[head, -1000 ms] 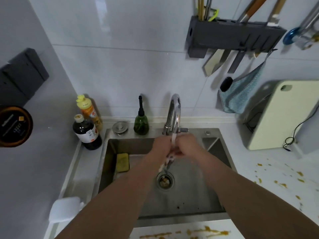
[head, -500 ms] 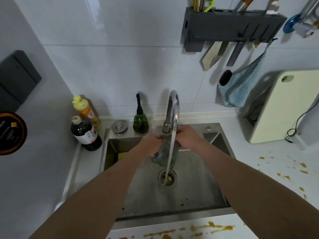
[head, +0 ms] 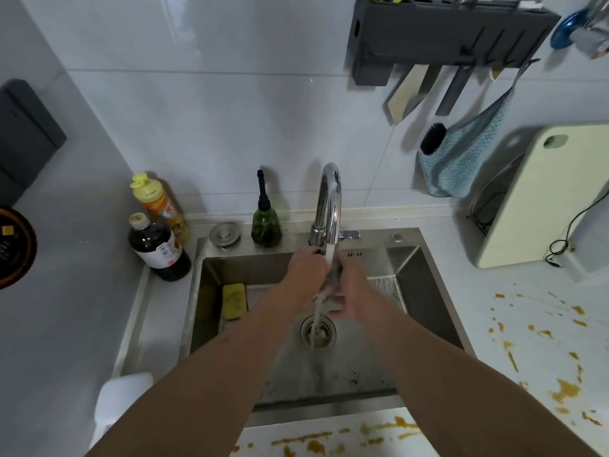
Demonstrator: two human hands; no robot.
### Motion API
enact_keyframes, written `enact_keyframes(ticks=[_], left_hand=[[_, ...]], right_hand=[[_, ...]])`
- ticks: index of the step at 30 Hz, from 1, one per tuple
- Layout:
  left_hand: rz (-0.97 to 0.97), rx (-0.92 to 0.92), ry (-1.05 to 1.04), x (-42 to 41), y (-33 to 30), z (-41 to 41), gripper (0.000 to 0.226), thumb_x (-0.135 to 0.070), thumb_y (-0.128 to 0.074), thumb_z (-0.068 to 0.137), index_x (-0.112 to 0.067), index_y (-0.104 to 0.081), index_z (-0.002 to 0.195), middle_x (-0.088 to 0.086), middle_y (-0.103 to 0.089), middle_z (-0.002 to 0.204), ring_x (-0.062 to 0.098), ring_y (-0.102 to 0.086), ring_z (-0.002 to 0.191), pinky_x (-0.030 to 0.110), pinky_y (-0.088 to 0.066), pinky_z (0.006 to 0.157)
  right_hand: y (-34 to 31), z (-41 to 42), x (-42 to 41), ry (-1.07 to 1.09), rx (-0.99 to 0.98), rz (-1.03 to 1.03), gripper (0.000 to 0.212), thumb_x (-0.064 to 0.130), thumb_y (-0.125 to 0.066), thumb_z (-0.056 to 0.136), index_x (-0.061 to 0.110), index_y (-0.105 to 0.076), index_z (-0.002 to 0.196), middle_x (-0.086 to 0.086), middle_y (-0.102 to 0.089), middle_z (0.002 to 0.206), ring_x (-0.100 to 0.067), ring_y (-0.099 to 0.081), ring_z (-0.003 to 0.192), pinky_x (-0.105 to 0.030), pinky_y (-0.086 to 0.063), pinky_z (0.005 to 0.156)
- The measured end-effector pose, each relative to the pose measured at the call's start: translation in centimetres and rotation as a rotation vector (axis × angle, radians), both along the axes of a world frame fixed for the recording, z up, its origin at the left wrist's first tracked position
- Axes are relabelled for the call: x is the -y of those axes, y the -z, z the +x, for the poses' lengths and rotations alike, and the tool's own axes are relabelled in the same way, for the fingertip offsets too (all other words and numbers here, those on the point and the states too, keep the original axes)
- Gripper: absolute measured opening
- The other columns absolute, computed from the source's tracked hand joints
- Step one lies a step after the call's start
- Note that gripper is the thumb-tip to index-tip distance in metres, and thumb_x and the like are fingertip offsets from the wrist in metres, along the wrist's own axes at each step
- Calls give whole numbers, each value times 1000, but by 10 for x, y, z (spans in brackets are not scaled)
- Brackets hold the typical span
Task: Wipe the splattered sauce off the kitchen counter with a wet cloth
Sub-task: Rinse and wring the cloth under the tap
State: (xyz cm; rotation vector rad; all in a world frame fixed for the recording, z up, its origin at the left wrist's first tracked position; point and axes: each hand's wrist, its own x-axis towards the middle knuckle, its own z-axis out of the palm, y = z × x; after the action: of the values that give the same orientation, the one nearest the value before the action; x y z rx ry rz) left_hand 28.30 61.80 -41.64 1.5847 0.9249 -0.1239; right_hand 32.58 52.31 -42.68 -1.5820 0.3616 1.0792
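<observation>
A dark sauce bottle is standing on the ledge left of the sink, touching an orange bottle with a yellow cap just behind it. A green pump bottle is sitting beside a round metal stopper. A yellow sponge is lying inside the basin. A dark knife rack is hanging on the wall, a blue cloth dangling below it with what is probably a black brush. A pale cutting board is leaning at right
</observation>
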Motion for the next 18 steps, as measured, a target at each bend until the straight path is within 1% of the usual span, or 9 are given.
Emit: enact_keyframes(ticks=[2,4,6,9,11,13,15,17,18], left_hand=[[-308,157,-80,-1,3,-8,21,-8,-55,95,-10,-74,87,19,-70,92,33,-65,87,49,-58,87],[-590,273,-217,-5,10,-25,24,-13,-56,98,-3,-77,103,21,-74,104,34,-67,95,51,-53,93],[-660,277,-291,-11,14,-36,30,-18,-54,101,5,-69,112,24,-70,112,36,-64,96,50,-50,92],[-442,92,-443,-26,33,-39,21,-15,-53,106,1,-66,110,26,-68,103,36,-63,86,46,-53,86],[-111,-86,-409,-34,51,-44,22,-19,-55,106,-4,-67,118,21,-68,113,33,-66,99,44,-54,98],[-77,-93,-342,-31,63,-47,33,-36,-51,108,-11,-68,122,13,-68,119,28,-65,107,44,-54,100],[-422,-6,-366,-19,59,-47,50,-54,-48,106,-11,-70,120,14,-73,115,31,-69,108,49,-56,101],[-747,98,-473,-5,65,-37,52,-55,-54,102,-10,-73,118,17,-75,118,32,-71,110,50,-55,103],[-780,122,-481,1,57,-32,48,-51,-54,103,-8,-73,114,17,-75,114,29,-72,105,46,-57,99]], right_hand=[[13,-3,-8,111,-77,203,47,56,-48,96,13,-66,92,-2,-64,72,-17,-60,65,-30,-51,61],[29,0,-14,207,-126,242,34,48,-51,94,16,-61,102,1,-59,76,-14,-55,61,-28,-48,56],[36,-7,-20,279,-221,234,31,45,-49,96,16,-60,95,0,-59,73,-14,-54,57,-25,-49,50],[41,-19,-38,260,-221,289,25,40,-56,96,15,-62,98,-5,-64,79,-20,-62,64,-31,-54,56],[43,-17,-49,173,-153,185,31,37,-67,91,13,-63,111,-11,-66,103,-27,-66,89,-37,-56,63],[33,-19,-55,91,-77,69,34,38,-68,92,12,-63,113,-16,-67,108,-29,-67,94,-31,-53,54],[31,-21,-58,7,-10,-13,31,38,-62,97,11,-64,111,-17,-69,98,-27,-68,85,-30,-53,54],[30,-19,-55,-2,28,-58,36,41,-59,96,8,-65,111,-17,-72,92,-30,-72,85,-37,-60,68],[31,-16,-51,-8,64,-105,39,42,-57,96,8,-65,113,-17,-72,94,-33,-72,92,-43,-61,79]])
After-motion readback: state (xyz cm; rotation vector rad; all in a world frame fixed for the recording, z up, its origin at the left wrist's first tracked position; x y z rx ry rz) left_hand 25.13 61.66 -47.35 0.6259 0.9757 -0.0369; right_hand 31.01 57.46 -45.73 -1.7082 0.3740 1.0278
